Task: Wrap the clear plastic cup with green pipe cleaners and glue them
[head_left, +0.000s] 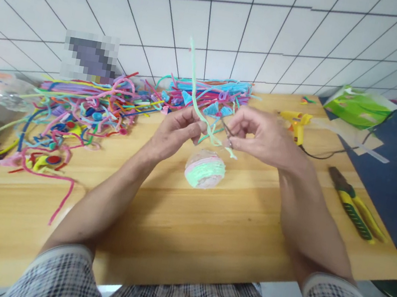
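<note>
My left hand point(180, 133) pinches a light green pipe cleaner point(195, 79) between thumb and fingers. One end of it rises high above the hand, and its lower part bends and crosses itself towards my right hand point(256, 135). The right fingers are closed around a thin dark strip point(225, 126), too blurred to tell its kind, close to the green pipe cleaner's lower end. Below both hands a ball point(205, 170) wrapped in pale pink and light green sits on the wooden table point(199, 235).
Tangled pipe cleaners point(86, 109) cover the table's left, with a blue and pink bundle point(212, 87) by the tiled wall. To the right lie a yellow glue gun point(296, 122) with its cord, yellow-and-black pliers point(356, 205) and a green packet point(359, 107).
</note>
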`<state>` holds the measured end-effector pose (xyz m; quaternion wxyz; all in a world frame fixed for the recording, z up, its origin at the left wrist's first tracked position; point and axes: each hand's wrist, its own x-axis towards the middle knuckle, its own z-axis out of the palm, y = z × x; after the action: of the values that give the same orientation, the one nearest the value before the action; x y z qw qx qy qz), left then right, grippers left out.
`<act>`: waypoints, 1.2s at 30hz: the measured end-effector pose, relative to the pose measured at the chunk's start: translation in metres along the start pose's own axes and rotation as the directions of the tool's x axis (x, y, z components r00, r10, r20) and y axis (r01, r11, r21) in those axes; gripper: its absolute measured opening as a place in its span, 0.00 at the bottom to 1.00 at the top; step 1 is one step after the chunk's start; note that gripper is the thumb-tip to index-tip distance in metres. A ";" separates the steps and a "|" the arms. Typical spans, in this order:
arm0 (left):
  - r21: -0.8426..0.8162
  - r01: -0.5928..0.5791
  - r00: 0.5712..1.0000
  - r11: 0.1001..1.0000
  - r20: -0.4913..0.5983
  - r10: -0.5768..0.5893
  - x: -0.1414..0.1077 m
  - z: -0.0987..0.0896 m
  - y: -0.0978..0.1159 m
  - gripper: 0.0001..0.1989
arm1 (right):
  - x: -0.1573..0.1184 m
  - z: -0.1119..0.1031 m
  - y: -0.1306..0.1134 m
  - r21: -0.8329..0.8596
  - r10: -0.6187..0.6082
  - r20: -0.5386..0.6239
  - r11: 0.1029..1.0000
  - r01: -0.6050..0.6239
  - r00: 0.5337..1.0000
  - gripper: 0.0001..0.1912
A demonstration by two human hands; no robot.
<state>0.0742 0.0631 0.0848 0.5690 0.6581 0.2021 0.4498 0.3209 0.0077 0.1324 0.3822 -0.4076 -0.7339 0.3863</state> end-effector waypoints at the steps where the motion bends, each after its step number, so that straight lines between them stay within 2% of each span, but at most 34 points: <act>1: 0.004 -0.004 1.000 1.000 -0.008 0.004 0.000 -0.001 0.001 0.22 | -0.001 -0.003 -0.001 -0.019 0.004 -0.027 1.000 -0.005 1.000 0.13; 3: 0.013 -0.007 1.000 1.000 -0.010 0.007 0.000 -0.001 0.002 0.22 | -0.002 -0.006 -0.003 -0.099 0.014 -0.062 0.995 -0.020 0.998 0.12; 6: 0.020 -0.012 1.000 1.000 -0.022 0.013 0.001 -0.001 0.003 0.21 | -0.002 -0.006 -0.005 -0.308 0.021 -0.113 0.950 -0.055 0.993 0.09; 11: 0.023 -0.012 0.991 1.000 -0.130 0.015 0.001 -0.003 0.003 0.15 | -0.002 -0.003 -0.003 -0.614 0.018 -0.182 0.779 -0.128 0.983 0.09; 16: -0.003 0.011 0.980 1.000 -0.198 -0.011 0.002 -0.003 0.007 0.13 | -0.001 -0.007 0.014 -0.767 0.101 -0.199 0.603 -0.219 0.975 0.15; 18: -0.006 0.008 0.977 1.000 -0.212 -0.009 0.003 -0.002 0.007 0.12 | 0.001 -0.015 0.027 -0.794 0.151 -0.233 0.540 -0.278 0.961 0.19; 20: 0.002 0.010 0.973 1.000 -0.230 -0.009 0.004 -0.002 0.007 0.11 | 0.003 -0.027 0.041 -0.780 0.260 -0.257 0.513 -0.358 0.931 0.20; 22: 0.016 0.016 0.968 1.000 -0.251 -0.011 0.004 -0.003 0.005 0.12 | 0.003 -0.040 0.054 -0.712 0.442 -0.234 0.528 -0.462 0.866 0.19; 23: 0.023 0.018 0.965 1.000 -0.261 -0.012 0.004 -0.003 0.005 0.12 | 0.002 -0.045 0.059 -0.686 0.513 -0.250 0.504 -0.524 0.821 0.19; 25: 0.029 0.020 0.962 0.999 -0.274 -0.012 0.004 -0.004 0.004 0.12 | -0.002 -0.051 0.068 -0.677 0.567 -0.393 0.355 -0.645 0.724 0.20; 27: 0.030 0.020 0.960 0.999 -0.279 -0.010 0.003 -0.004 0.004 0.12 | -0.007 -0.050 0.072 -0.697 0.516 -0.528 0.191 -0.691 0.675 0.24; 29: 0.026 0.026 0.960 0.999 -0.281 -0.018 0.003 -0.005 0.004 0.13 | -0.012 -0.046 0.074 -0.731 0.493 -0.534 0.137 -0.668 0.687 0.26; 31: 0.015 0.039 0.956 0.999 -0.291 -0.033 0.002 -0.005 0.006 0.15 | -0.016 -0.043 0.075 -0.751 0.502 -0.501 0.152 -0.642 0.705 0.24; 36: 0.012 0.038 0.956 0.999 -0.291 -0.033 0.002 -0.005 0.008 0.14 | -0.024 -0.045 0.082 -0.732 0.556 -0.484 0.165 -0.661 0.675 0.16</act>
<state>0.0688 0.0651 0.0926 0.5353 0.5860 0.2993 0.5297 0.3943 0.0276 0.0732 -0.0322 -0.8176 -0.5724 0.0534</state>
